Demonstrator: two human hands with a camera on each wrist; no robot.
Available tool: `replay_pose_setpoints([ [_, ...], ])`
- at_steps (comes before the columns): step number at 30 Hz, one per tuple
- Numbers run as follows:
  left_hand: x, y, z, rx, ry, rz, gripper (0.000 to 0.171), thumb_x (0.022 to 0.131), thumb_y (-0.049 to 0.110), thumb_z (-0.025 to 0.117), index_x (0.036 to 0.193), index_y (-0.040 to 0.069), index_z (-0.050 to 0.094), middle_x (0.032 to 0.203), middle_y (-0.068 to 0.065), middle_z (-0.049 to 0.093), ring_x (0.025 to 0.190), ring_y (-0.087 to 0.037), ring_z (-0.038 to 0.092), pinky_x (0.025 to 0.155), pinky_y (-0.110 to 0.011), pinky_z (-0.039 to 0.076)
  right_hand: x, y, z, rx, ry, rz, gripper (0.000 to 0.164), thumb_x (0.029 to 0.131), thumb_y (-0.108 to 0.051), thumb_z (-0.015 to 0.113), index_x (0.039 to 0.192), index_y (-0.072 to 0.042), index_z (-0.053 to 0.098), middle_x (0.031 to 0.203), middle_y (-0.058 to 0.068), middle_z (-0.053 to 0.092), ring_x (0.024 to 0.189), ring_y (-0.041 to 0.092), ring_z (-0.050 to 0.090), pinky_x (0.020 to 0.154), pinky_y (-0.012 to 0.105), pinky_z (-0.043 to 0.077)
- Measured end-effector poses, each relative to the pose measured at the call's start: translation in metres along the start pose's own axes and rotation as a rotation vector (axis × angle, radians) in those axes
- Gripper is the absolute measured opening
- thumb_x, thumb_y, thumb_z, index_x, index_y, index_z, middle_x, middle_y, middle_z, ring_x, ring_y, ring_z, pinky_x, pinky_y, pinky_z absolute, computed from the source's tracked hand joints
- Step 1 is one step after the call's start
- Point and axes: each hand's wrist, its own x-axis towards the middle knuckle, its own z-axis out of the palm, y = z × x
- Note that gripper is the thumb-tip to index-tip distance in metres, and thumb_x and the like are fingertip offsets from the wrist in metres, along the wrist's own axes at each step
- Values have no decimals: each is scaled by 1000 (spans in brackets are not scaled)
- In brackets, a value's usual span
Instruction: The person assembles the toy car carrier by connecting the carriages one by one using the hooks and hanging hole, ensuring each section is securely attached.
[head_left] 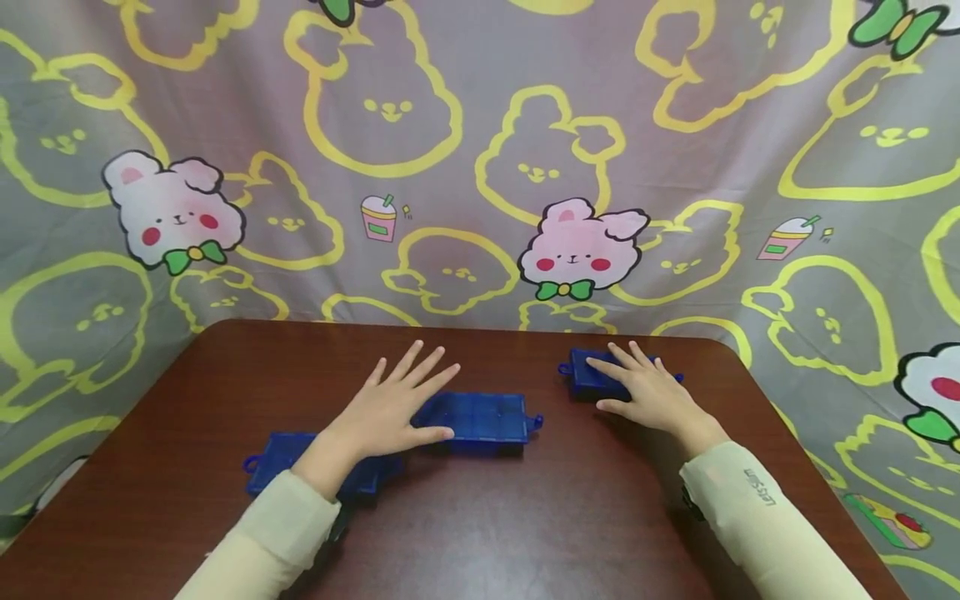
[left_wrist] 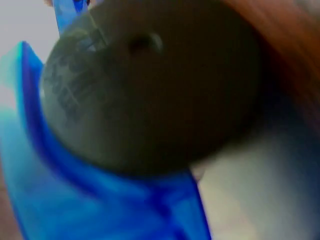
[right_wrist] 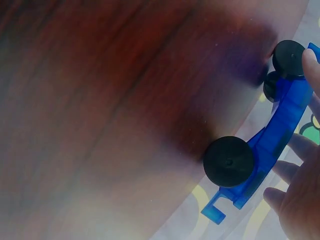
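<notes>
Nearest the person, a blue wagon (head_left: 300, 467) lies on the dark wooden tabletop (head_left: 525, 533), partly hidden under the left forearm in its cream sleeve (head_left: 270, 542); the left wrist view shows only a blurred black wheel (left_wrist: 145, 85) against blue plastic, very close to the lens. Just beyond, the left hand (head_left: 390, 412) rests flat, fingers straight and spread, its palm edge over the near end of a second blue wagon (head_left: 480, 421), whose small hook points right. These two wagons lie end to end, but whether they are coupled is hidden by the hand.

Farther off and to the right, the right hand (head_left: 648, 387) lies with straight fingers on top of a third blue wagon (head_left: 596, 375) (its black wheels (right_wrist: 228, 161) and a hook show in the right wrist view). This piece stands well apart from the other two.

As a judgement, the work looks barely under way: all three pieces sit on the tabletop, neither hand grips anything, and the third wagon is not yet joined to the pair.

Behind the tabletop hangs a rabbit-patterned cloth (head_left: 480, 167).
</notes>
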Motion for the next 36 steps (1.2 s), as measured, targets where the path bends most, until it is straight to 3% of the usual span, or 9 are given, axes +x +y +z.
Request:
replay_pose_setpoints([
  [13, 5, 11, 6, -99, -144, 54, 85, 88, 59, 66, 158, 29, 28, 165, -3, 27, 156, -30, 12, 116, -69, 19, 5, 0, 4, 20, 19, -33, 69, 91, -37, 71, 152, -25, 43, 159, 23, 32, 146, 57, 16, 106, 78, 22],
  [19, 9, 11, 10, -104, -181, 76, 81, 90, 55, 66, 157, 28, 31, 163, -5, 32, 152, -33, 24, 114, -67, 28, 8, 1, 4, 23, 35, -67, 62, 93, -28, 70, 150, -22, 47, 154, 25, 38, 144, 54, 27, 106, 76, 27],
  [26, 11, 11, 12, -98, -176, 97, 73, 92, 45, 68, 154, 23, 39, 160, -9, 36, 147, -35, 35, 111, -59, 39, 9, 3, 2, 27, 42, -81, 61, 91, -27, 72, 148, -21, 49, 149, 25, 43, 134, 49, 43, 105, 70, 37],
  [36, 16, 15, 14, -93, -175, 88, 66, 90, 38, 72, 149, 20, 48, 158, -10, 40, 145, -32, 39, 112, -51, 40, 7, 3, 0, 28, 42, -76, 60, 88, -31, 76, 144, -23, 55, 140, 22, 49, 122, 43, 49, 96, 63, 48],
])
